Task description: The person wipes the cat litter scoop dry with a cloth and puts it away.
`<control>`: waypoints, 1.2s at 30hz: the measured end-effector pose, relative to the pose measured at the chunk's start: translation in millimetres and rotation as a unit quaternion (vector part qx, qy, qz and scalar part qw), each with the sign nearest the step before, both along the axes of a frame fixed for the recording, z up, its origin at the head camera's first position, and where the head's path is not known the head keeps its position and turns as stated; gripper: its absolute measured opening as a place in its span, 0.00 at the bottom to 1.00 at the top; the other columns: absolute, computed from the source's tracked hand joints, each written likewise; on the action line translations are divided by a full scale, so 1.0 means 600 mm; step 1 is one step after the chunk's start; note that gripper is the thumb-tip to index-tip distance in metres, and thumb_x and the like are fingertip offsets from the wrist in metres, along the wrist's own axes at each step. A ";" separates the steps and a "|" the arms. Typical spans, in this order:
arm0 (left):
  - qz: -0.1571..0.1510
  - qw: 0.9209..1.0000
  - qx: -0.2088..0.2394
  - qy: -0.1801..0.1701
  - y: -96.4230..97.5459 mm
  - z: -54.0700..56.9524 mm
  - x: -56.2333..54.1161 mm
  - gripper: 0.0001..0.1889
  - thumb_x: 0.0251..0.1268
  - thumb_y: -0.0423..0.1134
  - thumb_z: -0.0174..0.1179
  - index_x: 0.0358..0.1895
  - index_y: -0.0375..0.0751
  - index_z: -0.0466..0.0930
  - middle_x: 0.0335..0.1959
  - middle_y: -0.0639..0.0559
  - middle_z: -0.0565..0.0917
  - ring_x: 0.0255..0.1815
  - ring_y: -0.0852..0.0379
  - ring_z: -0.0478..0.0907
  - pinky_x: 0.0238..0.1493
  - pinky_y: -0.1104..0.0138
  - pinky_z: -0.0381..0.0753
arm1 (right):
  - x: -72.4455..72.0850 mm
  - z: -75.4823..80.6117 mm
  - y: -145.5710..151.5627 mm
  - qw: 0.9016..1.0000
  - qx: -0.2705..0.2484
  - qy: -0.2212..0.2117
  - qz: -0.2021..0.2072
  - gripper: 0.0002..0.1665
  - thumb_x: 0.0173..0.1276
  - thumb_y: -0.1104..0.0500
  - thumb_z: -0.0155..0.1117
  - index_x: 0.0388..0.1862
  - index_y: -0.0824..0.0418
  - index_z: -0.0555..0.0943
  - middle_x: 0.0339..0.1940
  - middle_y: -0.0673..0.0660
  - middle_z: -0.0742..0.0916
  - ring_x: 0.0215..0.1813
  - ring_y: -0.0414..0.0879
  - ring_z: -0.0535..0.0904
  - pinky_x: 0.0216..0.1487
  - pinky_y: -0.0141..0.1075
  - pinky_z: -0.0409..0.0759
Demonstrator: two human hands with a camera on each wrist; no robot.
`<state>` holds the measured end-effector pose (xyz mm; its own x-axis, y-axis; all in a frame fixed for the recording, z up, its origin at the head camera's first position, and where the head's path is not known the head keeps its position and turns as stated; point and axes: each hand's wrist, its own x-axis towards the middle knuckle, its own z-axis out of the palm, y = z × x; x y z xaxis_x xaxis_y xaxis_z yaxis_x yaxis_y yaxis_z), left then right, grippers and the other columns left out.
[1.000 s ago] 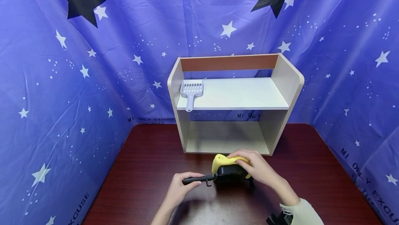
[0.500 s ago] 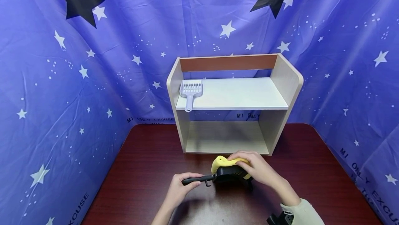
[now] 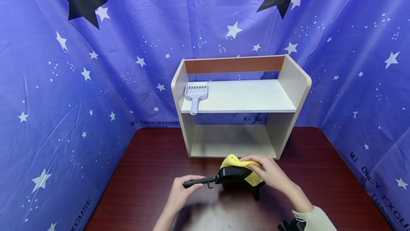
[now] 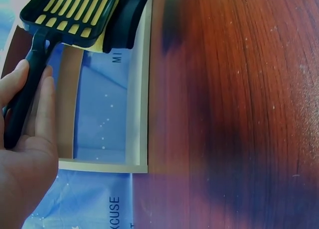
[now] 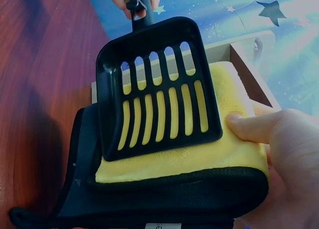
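Observation:
A black slotted litter scoop (image 3: 232, 174) is held above the table, its handle pointing left. My left hand (image 3: 179, 192) grips that handle, thumb and fingers around it in the left wrist view. A folded cloth (image 3: 254, 178), yellow with a dark side, lies against the scoop's slotted head. My right hand (image 3: 269, 172) pinches the cloth at its right side, with the thumb (image 5: 249, 127) on the yellow face. Yellow shows through most of the slots in the right wrist view. A dark flap of the cloth (image 5: 82, 159) hangs beside the scoop.
Behind the hands stands a two-level wooden shelf (image 3: 294, 81). A pale lavender slotted scoop (image 3: 196, 94) lies on its upper board at the left. The dark red table (image 3: 137, 174) is bordered by blue star-patterned curtains (image 3: 70, 99).
The black scoop and left hand have shifted slightly left. My right hand has moved a little right with the cloth, so more yellow shows beyond the scoop's head.

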<state>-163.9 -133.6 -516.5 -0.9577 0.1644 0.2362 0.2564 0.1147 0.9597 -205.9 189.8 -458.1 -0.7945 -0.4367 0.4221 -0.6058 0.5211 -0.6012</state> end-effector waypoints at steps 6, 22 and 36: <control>0.016 1.000 -0.004 0.012 -0.009 0.002 -0.004 0.10 0.59 0.29 0.69 0.45 0.34 0.88 0.40 0.39 0.90 0.39 0.69 0.85 0.39 0.73 0.85 | 0.000 -0.002 0.008 1.000 -0.001 0.011 -0.021 0.15 0.69 0.63 0.65 0.49 0.45 0.85 0.45 0.45 0.90 0.43 0.36 0.83 0.42 0.29 0.80; 0.034 0.999 0.009 0.018 -0.020 0.008 -0.011 0.12 0.57 0.25 0.68 0.45 0.30 0.86 0.42 0.35 0.89 0.39 0.69 0.85 0.38 0.75 0.84 | -0.001 -0.011 0.025 0.999 -0.015 0.030 -0.029 0.14 0.67 0.64 0.66 0.49 0.50 0.85 0.43 0.49 0.91 0.42 0.35 0.84 0.40 0.26 0.81; 0.049 0.999 0.013 0.008 -0.026 0.013 -0.010 0.12 0.57 0.28 0.69 0.46 0.30 0.87 0.42 0.35 0.89 0.38 0.69 0.84 0.37 0.76 0.83 | 0.002 -0.013 0.030 0.998 -0.009 0.037 -0.040 0.15 0.65 0.66 0.68 0.48 0.51 0.86 0.42 0.48 0.91 0.41 0.30 0.81 0.40 0.24 0.79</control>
